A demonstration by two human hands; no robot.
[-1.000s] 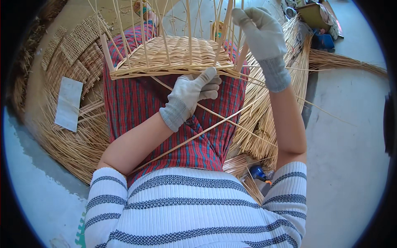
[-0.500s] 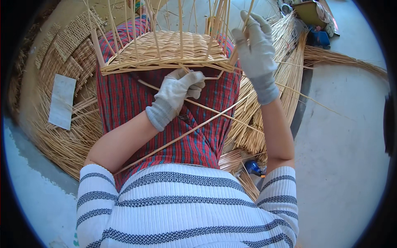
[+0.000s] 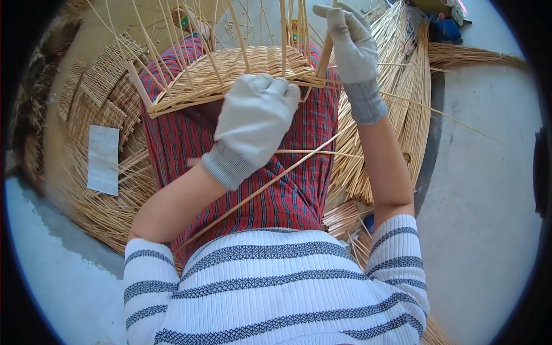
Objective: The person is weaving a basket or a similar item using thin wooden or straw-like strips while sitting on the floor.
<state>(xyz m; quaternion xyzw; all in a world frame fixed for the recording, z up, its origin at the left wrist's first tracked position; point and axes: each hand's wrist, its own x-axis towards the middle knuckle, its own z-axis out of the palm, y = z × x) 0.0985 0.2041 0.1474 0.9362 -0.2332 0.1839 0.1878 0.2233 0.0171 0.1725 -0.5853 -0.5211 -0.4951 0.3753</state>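
Woven basket base [image 3: 267,60] lies near far edge of red checked lap cloth [image 3: 287,201]. Left hand [image 3: 256,115]: fingers curled at base's near edge, grip hidden. Right hand [image 3: 353,49]: half-bent beside right corner stake [image 3: 325,57], grip unclear. Risk: sharp sideways pull could crack stake

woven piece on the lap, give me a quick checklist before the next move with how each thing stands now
1. Woven piece supported on the lap: ok
2. Left thick post and right thick post standing: ok, both leaning outward
3. Gloves on left hand and right hand: ok
4. Left hand's grip at the near edge: cannot tell, fingertips hidden
5. Right hand gripping the right thick post: cannot tell
6. Lap clear of rods: not ok, a long rod crosses it diagonally
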